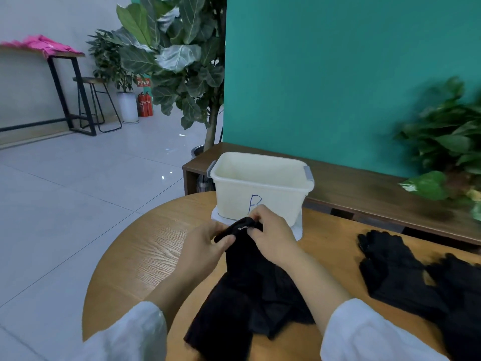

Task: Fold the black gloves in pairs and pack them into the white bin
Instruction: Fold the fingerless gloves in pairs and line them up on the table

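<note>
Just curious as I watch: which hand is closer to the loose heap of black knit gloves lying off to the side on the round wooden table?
The right hand. It sits nearer the loose heap of black knit gloves; the left hand is farther away.

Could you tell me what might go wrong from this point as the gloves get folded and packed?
1. Both the left hand and the right hand pinch only the cuff end of the held gloves; the loose end could unfold or the pair could slip apart.
2. The white bin stands just beyond the hands and might be nudged.
3. The spare gloves lie near the table edge and could slide off.
</note>
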`<move>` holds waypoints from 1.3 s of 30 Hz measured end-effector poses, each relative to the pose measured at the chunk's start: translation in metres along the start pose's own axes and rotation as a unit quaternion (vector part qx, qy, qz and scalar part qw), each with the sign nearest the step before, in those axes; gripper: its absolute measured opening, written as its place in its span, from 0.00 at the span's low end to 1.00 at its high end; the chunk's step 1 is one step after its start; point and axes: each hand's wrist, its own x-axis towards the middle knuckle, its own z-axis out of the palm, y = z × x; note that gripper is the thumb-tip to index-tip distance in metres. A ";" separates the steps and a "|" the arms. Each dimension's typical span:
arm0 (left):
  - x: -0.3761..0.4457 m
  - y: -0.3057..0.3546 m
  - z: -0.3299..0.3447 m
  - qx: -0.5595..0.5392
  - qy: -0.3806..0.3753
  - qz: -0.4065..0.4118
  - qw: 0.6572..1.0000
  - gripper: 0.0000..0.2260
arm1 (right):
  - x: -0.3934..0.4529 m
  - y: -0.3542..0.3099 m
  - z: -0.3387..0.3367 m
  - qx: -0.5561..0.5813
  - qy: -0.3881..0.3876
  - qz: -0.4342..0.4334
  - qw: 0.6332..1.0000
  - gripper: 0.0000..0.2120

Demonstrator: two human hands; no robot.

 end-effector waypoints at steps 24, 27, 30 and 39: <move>-0.097 0.161 0.060 -0.138 -0.271 0.036 0.952 0.03 | -0.216 0.036 -0.167 0.250 0.017 0.080 0.965 0.02; -0.095 0.164 0.082 -0.105 -0.245 0.060 0.962 0.04 | -0.214 0.053 -0.164 0.209 0.051 0.085 0.973 0.06; -0.094 0.160 0.099 -0.081 -0.243 0.097 0.962 0.06 | -0.213 0.069 -0.158 0.112 0.094 0.091 0.985 0.08; -0.165 0.072 0.134 0.046 -0.266 0.166 0.948 0.10 | -0.287 0.110 -0.080 -0.209 0.092 0.025 0.973 0.15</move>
